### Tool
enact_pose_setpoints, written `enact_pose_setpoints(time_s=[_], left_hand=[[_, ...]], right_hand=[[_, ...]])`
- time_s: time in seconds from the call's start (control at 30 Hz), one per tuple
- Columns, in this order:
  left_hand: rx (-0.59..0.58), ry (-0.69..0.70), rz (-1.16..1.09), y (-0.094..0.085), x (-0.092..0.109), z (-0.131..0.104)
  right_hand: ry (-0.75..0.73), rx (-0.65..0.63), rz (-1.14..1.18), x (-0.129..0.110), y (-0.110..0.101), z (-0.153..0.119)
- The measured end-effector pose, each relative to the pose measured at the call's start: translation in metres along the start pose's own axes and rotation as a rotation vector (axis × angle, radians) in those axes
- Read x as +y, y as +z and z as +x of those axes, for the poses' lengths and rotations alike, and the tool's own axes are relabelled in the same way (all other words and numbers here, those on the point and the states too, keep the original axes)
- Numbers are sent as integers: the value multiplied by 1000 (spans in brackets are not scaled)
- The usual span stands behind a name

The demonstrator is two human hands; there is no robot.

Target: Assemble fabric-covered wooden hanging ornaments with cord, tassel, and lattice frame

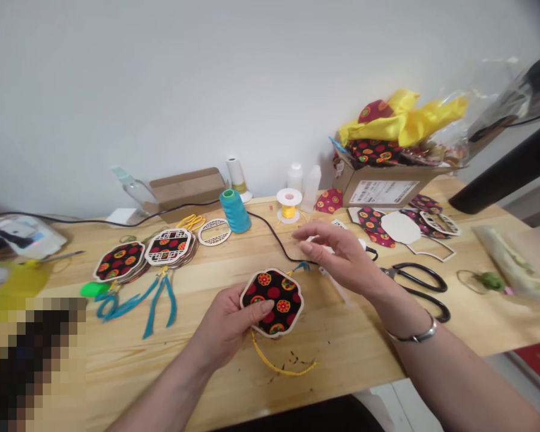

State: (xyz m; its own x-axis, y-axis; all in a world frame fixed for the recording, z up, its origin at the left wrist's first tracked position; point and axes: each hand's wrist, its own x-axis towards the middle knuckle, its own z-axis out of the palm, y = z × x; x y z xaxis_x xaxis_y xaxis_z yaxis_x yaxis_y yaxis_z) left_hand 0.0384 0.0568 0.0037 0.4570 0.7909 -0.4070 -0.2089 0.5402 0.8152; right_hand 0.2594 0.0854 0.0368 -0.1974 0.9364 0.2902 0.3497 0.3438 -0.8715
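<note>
A scalloped piece with dark floral fabric and a pale wooden rim (273, 302) is held in my left hand (236, 321), thumb across its front. A yellow cord (281, 367) hangs from its lower edge over the table, and a short teal bit (301, 266) shows at its top right. My right hand (337, 255) is raised to the right of the piece, not touching it, its fingers apart with nothing visible between them. Under and beside it lies a white tool with a black cable, partly hidden by the hand. Black-handled scissors (420, 289) rest right of my right wrist.
Finished-looking stacks with teal tassels (168, 247) lie at the left. Behind stand a teal thread cone (234, 211), a yellow cord spool (289, 206) and bottles (296, 179). A fabric-filled carton (382, 187) and loose fabric pieces (375, 227) are at the right. The black cable crosses the table.
</note>
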Motion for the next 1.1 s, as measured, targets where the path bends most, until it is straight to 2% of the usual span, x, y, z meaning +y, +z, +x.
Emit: enact_pose_setpoints(time_s=[0.07, 0.13, 0.2, 0.27, 0.37, 0.5, 0.73, 1.1], left_hand=[[35, 20, -10, 0, 1, 1], [80, 47, -21, 0, 2, 2], [129, 79, -38, -1, 3, 3], [161, 109, -55, -1, 3, 3], [158, 157, -73, -2, 2, 3], [147, 184, -86, -2, 1, 3], [150, 193, -110, 1, 0, 4], [105, 154, -129, 2, -3, 4]], right_hand=[[45, 101, -30, -1, 1, -1], [124, 111, -34, -3, 2, -2], [202, 48, -35, -6, 6, -4], [278, -81, -33, -10, 11, -5], [379, -236, 46, -14, 21, -5], [490, -209, 199, -16, 32, -2], [456, -122, 311, -6, 42, -2], [401, -131, 238, -1, 39, -3]])
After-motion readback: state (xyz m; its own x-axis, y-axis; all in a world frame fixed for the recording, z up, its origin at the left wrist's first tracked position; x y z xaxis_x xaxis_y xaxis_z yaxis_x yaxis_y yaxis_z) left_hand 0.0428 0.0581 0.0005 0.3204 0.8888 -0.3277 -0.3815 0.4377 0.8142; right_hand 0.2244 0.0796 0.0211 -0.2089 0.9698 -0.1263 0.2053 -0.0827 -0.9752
